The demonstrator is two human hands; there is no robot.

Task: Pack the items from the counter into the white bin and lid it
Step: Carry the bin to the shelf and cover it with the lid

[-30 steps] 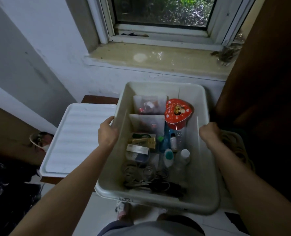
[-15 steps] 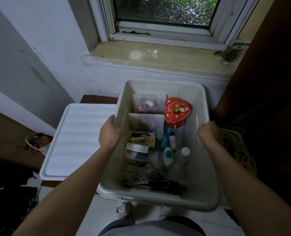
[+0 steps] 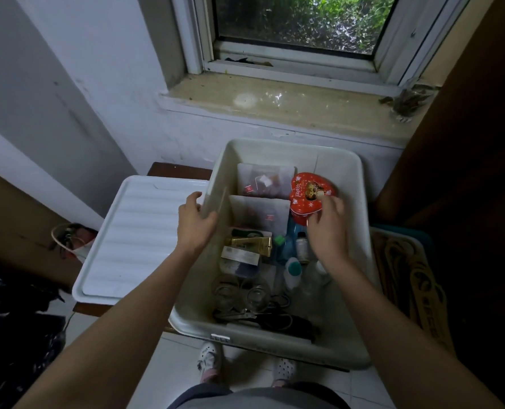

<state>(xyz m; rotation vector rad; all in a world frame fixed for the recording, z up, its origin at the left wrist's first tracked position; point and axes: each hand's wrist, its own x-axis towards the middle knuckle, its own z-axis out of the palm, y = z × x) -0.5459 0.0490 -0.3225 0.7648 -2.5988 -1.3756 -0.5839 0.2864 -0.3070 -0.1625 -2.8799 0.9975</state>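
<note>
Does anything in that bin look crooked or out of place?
The red heart-shaped tin sits tilted, propped above the bottles in the white bin; the right hand touches it. The lid still lies beside the bin.

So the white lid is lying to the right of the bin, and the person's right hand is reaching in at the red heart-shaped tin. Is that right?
Not quite. The head view shows the white lid lying to the left of the white bin, not the right. The rest holds: the right hand is reaching in at the red heart-shaped tin.
</note>
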